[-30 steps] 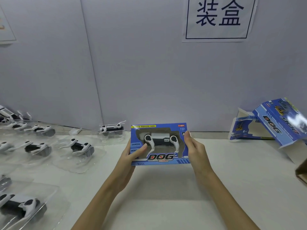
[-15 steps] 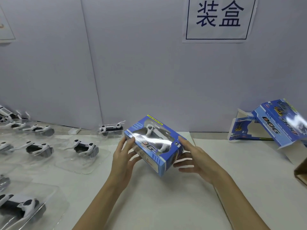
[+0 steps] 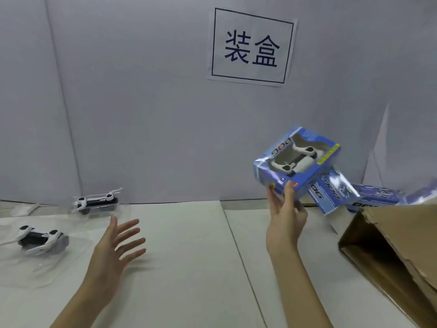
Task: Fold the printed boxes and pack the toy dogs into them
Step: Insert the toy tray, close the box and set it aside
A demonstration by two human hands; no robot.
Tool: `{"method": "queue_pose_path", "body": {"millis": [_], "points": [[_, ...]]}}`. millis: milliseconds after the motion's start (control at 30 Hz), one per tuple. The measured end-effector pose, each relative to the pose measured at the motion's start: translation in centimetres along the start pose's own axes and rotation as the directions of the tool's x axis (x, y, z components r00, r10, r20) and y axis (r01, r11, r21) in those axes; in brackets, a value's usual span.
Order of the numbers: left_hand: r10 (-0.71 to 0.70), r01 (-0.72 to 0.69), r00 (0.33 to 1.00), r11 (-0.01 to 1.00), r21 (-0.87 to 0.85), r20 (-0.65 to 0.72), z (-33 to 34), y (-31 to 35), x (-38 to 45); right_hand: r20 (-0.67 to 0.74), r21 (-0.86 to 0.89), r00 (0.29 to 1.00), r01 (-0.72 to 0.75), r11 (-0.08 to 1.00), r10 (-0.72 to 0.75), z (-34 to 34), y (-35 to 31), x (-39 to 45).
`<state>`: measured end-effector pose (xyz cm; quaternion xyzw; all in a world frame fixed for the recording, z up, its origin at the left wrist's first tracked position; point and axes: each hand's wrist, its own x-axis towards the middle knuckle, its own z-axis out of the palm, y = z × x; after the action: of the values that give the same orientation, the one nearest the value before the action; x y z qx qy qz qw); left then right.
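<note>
Right grip [image 3: 285,214] pinches packed box [image 3: 298,162] by its lower corner, raised beside carton [image 3: 387,247], probably for stowing | left grip [image 3: 118,242] spread, empty, nearest unpacked toy dog [image 3: 42,239].

Two toy dogs [image 3: 42,240] lie on the tabletop [image 3: 189,268] at left; flat boxes [image 3: 369,197] lie at right, behind the carton [image 3: 390,252]; a sign [image 3: 251,47] hangs on the wall behind.

The cardboard carton [image 3: 392,252] and flat blue boxes [image 3: 378,197] run off frame.
</note>
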<state>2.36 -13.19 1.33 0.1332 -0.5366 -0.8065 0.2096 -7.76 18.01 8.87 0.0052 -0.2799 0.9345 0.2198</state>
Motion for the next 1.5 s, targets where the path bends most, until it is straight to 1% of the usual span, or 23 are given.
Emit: {"method": "queue_pose_path", "body": {"millis": [33, 100, 200, 267, 333, 400, 467, 500, 600, 700, 800, 933, 1000, 1067, 1133, 1167, 1233, 1300, 1367, 1400, 1433, 1467, 1500], "points": [[-0.007, 0.007, 1.0, 1.0, 0.003, 0.003, 0.0, -0.1, 0.1, -0.056, 0.016, 0.996, 0.067, 0.998, -0.066, -0.6, -0.3, 0.7], [-0.018, 0.018, 1.0, 1.0, 0.022, 0.016, -0.1, -0.3, 0.3, -0.103, -0.096, 0.991, 0.076, 0.992, -0.086, -1.6, -0.6, 1.8], [-0.025, 0.023, 0.999, 0.998, 0.053, 0.041, -0.1, -0.8, 0.5, -0.166, -0.332, 0.985, -0.104, 0.938, 0.051, -3.0, 0.7, 2.5], [-0.032, 0.028, 0.998, 0.996, 0.081, 0.053, 0.1, -1.0, 0.5, -0.173, -0.454, 0.971, -0.23, 0.861, 0.168, -3.5, 1.8, 2.3], [-0.032, 0.025, 0.998, 0.991, 0.128, 0.055, 0.3, -1.2, 0.5, -0.138, -0.61, 0.969, -0.246, 0.754, 0.204, -4.3, 3.2, 2.1], [-0.008, 0.0, 0.999, 0.98, 0.201, 0.04, 0.8, -1.4, 0.5, -0.081, -0.8, 0.986, -0.153, 0.58, 0.149, -4.8, 4.8, 2.1], [0.059, -0.066, 0.998, 0.948, 0.311, 0.033, 1.3, -2.1, 0.4, 0.021, -0.96, 0.997, -0.001, 0.28, 0.076, -4.7, 6.3, 2.6], [0.099, -0.113, 0.994, 0.912, 0.394, 0.055, 1.5, -2.6, 0.3, 0.078, -0.99, 0.995, 0.07, 0.127, 0.063, -4.6, 7.0, 3.3], [0.15, -0.213, 0.977, 0.757, 0.617, 0.154, 1.5, -3.8, 0.0, 0.192, -0.953, 0.977, 0.207, -0.222, 0.087, -3.9, 8.0, 6.5], [0.162, -0.234, 0.972, 0.724, 0.649, 0.169, 1.5, -3.9, 0.1, 0.217, -0.858, 0.964, 0.264, -0.44, 0.154, -3.5, 8.3, 10.5], [0.169, -0.238, 0.971, 0.727, 0.644, 0.169, 1.8, -3.6, 0.1, 0.174, -0.785, 0.959, 0.273, -0.556, 0.225, -3.8, 8.6, 13.7], [0.156, -0.229, 0.973, 0.742, 0.63, 0.17, 1.7, -3.7, -0.1, 0.173, -0.746, 0.963, 0.266, -0.61, 0.208, -5.0, 9.6, 14.8], [0.165, -0.234, 0.972, 0.749, 0.619, 0.168, 1.5, -3.8, 0.0, 0.218, -0.747, 0.961, 0.278, -0.604, 0.173, -5.1, 9.7, 14.1], [0.172, -0.237, 0.971, 0.755, 0.611, 0.164, 1.4, -3.8, 0.0, 0.318, -0.731, 0.939, 0.331, -0.596, 0.131, -4.7, 9.7, 12.5], [0.175, -0.238, 0.971, 0.754, 0.612, 0.162, 1.4, -3.6, -0.1, 0.453, -0.705, 0.887, 0.419, -0.572, 0.091, -4.1, 9.6, 10.1], [0.175, -0.238, 0.971, 0.751, 0.616, 0.161, 1.5, -3.5, -0.1, 0.535, -0.704, 0.843, 0.481, -0.522, 0.055, -3.7, 9.5, 8.7], [0.178, -0.232, 0.973, 0.745, 0.625, 0.149, 1.6, -3.5, -0.3, 0.667, -0.715, 0.743, 0.621, -0.321, -0.05, -2.8, 8.8, 5.7], [0.203, -0.244, 0.969, 0.74, 0.627, 0.138, 1.6, -3.6, -0.5, 0.694, -0.71, 0.692, 0.704, -0.027, -0.199, -1.4, 7.2, 3.3], [0.24, -0.278, 0.96, 0.731, 0.623, 0.147, 1.8, -3.7, -0.8, 0.61, -0.634, 0.732, 0.681, 0.367, -0.303, 0.5, 4.6, 1.5], [0.263, -0.308, 0.95, 0.712, 0.631, 0.167, 1.7, -3.8, -0.7, 0.57, -0.556, 0.758, 0.64, 0.531, -0.317, 1.4, 3.3, 0.7], [0.28, -0.336, 0.941, 0.7, 0.63, 0.191, 1.5, -4.0, -0.6, 0.534, -0.466, 0.786, 0.581, 0.667, -0.312, 2.0, 2.4, 0.0], [0.278, -0.354, 0.935, 0.699, 0.622, 0.22, 1.4, -4.0, -0.7, 0.492, -0.41, 0.827, 0.495, 0.766, -0.271, 2.2, 1.8, -0.7], [0.263, -0.369, 0.929, 0.706, 0.605, 0.259, 1.5, -4.0, -0.7, 0.454, -0.392, 0.868, 0.397, 0.83, -0.201, 2.0, 1.8, -1.5]]}}
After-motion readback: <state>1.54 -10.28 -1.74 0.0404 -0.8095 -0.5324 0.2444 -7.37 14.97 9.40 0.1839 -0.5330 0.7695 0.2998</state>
